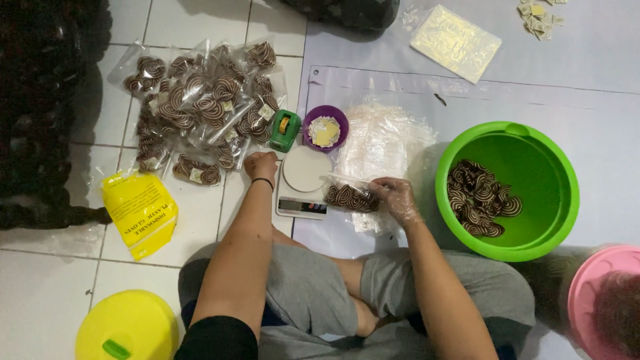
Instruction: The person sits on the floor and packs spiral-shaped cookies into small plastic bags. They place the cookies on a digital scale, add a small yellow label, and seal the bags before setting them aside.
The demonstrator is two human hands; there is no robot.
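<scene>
Beside the small kitchen scale (303, 183) on the floor, the right hand (398, 199), in a thin clear plastic glove, is closed around one end of a clear bag of brown-and-cream swirl cookies (350, 197); the bag lies across the scale's front right corner. The left hand (261, 165) is bare, with a dark band at the wrist, curled into a loose fist at the scale's far left edge; whether it grips anything cannot be told. Just beyond the left hand stands a green tape dispenser (285, 129), and next to that a purple bowl (325, 128) of pale paper pieces. Further left of that hand lies a heap of filled cookie bags (203, 110), and nearer the body a yellow packet (140, 212). Past the right hand rests a stack of empty clear bags (387, 140). To its right sits a green basin (507, 190) with loose swirl cookies in its bottom.
</scene>
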